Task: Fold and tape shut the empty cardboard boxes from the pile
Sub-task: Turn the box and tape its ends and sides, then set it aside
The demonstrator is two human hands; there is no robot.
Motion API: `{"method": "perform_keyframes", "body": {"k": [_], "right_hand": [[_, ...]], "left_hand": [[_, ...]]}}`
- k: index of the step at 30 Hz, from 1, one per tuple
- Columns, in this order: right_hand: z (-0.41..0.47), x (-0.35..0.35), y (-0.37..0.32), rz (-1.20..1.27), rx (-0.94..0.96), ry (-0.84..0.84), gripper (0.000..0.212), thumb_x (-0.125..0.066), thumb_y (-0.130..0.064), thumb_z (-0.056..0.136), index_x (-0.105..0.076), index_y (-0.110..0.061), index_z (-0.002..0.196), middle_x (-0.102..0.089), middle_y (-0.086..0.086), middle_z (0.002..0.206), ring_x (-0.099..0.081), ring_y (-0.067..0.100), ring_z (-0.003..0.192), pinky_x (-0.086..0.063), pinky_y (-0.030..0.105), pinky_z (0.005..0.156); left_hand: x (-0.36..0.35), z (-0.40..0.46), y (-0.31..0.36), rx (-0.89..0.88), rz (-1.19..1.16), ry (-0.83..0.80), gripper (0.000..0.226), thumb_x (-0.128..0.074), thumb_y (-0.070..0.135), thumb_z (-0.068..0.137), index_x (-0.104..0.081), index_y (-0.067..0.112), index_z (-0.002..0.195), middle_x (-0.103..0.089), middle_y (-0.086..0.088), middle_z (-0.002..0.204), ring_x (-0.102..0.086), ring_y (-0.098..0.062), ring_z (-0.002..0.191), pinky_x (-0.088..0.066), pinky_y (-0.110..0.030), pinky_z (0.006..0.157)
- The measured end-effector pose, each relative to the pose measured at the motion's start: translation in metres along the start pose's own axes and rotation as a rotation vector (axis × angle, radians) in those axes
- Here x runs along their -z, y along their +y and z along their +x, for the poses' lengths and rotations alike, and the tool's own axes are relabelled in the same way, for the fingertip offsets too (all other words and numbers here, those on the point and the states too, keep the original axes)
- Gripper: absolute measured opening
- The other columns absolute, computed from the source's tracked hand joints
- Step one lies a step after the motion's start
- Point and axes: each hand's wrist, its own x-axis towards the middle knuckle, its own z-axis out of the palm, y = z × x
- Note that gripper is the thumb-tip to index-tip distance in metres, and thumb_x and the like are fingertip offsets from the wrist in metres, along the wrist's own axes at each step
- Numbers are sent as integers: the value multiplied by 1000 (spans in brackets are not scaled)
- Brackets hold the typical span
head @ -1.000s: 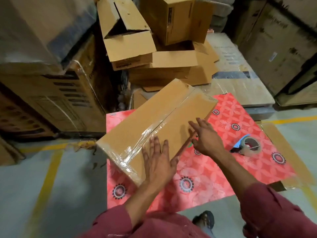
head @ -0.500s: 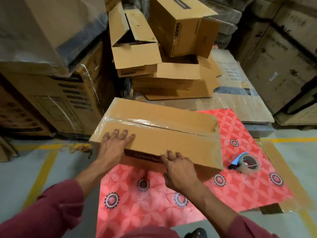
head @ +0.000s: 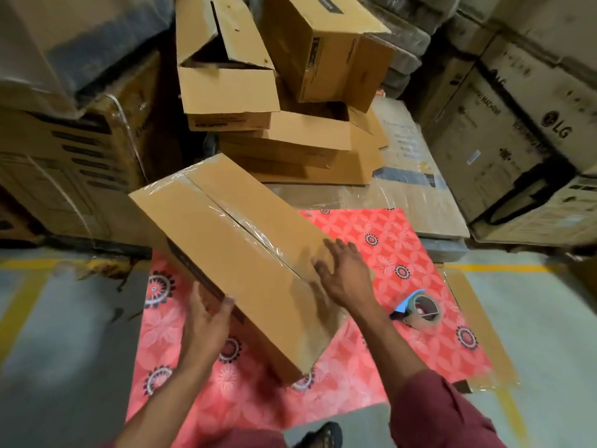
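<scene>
Lying tilted above a red patterned mat (head: 381,240), the taped cardboard box (head: 239,253) is stretching diagonally from upper left to lower right, its long top face turned up with clear tape (head: 255,234) glinting along the centre seam. The left hand (head: 206,321) is gripping the box's near long side, thumb hooked up over the top edge and fingers curled against the dark-printed side face, so the box is sitting up and to the right of that hand. The right hand (head: 345,273) is lying flat on the top face near the lower right end, fingers straight and spread, just beside the tape seam; most of the box is reaching away to its left. Both forearms are coming in from dark red sleeves (head: 445,412).

To the right of the box, a tape dispenser (head: 420,310) with a blue blade guard is resting on the mat, apart from the right hand. Behind the box, a pile of open cardboard boxes (head: 277,101) is leaning together, flaps loose. Large printed cartons (head: 517,130) are standing at the right, and stacked wrapped cartons (head: 74,150) at the left. Yellow floor lines (head: 22,302) are running over the grey concrete.
</scene>
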Motion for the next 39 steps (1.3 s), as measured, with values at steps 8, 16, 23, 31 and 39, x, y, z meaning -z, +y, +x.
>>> {"method": "perform_keyframes", "body": {"k": [8,16,23,31,39], "right_hand": [[-17,28,63,123,-27,-133,47,-82,-49,83,-58,-31,120,-57,-13,77,-57,17,70,-37,27,59],[-71,16,94,169,-182,-106,107,-89,-66,62,-47,-15,147,-51,3,109,-50,22,96,-45,37,80],[-75,14,113,277,-153,-114,129,-88,-72,57,-30,-24,161,-44,-10,122,-50,14,114,-45,31,92],[-37,31,240,314,-99,-192,52,-67,-64,89,-73,-27,125,-76,-6,109,-70,2,91,-53,24,83],[66,48,351,-292,137,-467,57,-57,-23,76,-69,-40,129,-70,-2,127,-60,29,116,-55,39,90]], "left_hand": [[-40,-18,-9,46,-109,-227,76,-84,40,76,-44,42,141,-69,9,129,-68,-14,118,-56,-43,102],[-56,18,33,-59,179,-296,77,-61,41,92,-25,44,160,-58,13,147,-60,-16,130,-47,-45,112],[-91,6,35,-281,645,-71,80,-53,28,105,-4,21,168,-11,-14,173,-14,-30,160,-24,-50,125],[-185,-9,61,-769,820,-148,40,-53,44,91,-77,27,118,-61,-12,146,-41,-32,149,-35,-47,117],[-284,-18,56,-768,989,-179,35,-54,43,90,-80,31,110,-59,-9,148,-51,-27,141,-35,-49,114]]}}
